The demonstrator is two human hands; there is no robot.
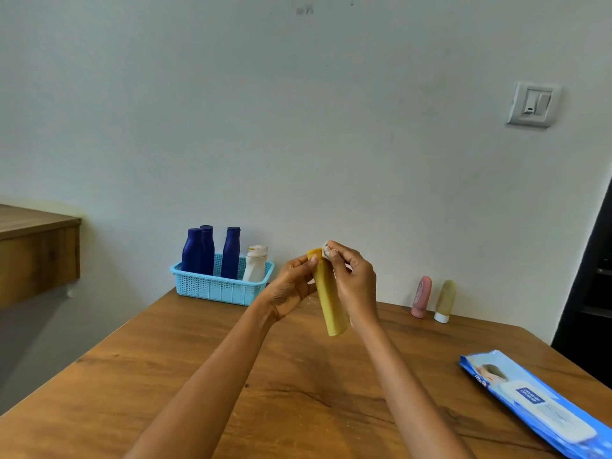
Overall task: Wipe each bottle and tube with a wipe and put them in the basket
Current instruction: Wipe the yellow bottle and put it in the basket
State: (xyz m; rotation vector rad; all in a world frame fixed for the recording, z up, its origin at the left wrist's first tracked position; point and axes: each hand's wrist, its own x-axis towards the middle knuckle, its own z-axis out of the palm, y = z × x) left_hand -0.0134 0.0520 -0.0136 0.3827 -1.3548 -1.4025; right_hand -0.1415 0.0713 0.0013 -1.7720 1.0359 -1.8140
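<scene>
A yellow tube (329,301) is held in the air above the wooden table (231,376), tilted with its crimped end up. My left hand (291,286) grips the tube near its upper part. My right hand (352,276) pinches a small white wipe (326,250) against the tube's top end. A light blue basket (218,286) stands at the table's far left edge, holding three dark blue bottles (197,251) and a white bottle (255,265). A pink tube (421,296) and an olive tube (444,301) stand cap-down at the far right by the wall.
A blue pack of wipes (536,405) lies on the table at the near right. A wooden shelf (36,250) juts out at the left. A dark cabinet edge (592,293) stands at the right. A wall switch (531,104) sits on the wall above.
</scene>
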